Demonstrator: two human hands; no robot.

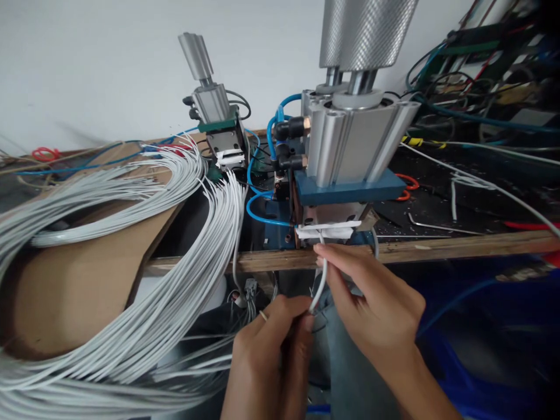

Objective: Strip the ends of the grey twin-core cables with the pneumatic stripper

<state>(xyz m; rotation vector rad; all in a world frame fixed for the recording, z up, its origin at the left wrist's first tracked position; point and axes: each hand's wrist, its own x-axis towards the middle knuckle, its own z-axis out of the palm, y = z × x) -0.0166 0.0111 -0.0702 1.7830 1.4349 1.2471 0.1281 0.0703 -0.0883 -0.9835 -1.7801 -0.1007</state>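
Note:
A white cable [322, 279] runs up between my hands to the slot of the near pneumatic press [345, 146]. My left hand [275, 344] is closed on it lower down, thumb and fingers pinching. Higher up, close under the slot, my right hand [371, 297] pinches the same cable near its upper end. White strips [328, 231] line the slot's front, and the cable's tip meets them; whether it goes inside I cannot make out. A large bundle of white cables [192, 262] hangs over the bench edge to the left of my hands.
A smaller press [214, 111] stands farther back on the left. Cardboard [87, 291] lies under more coiled cables. Blue air hoses [258, 204] loop beside the near press. A hex key [441, 226] and cable scraps lie right, behind the wooden bench edge [450, 248].

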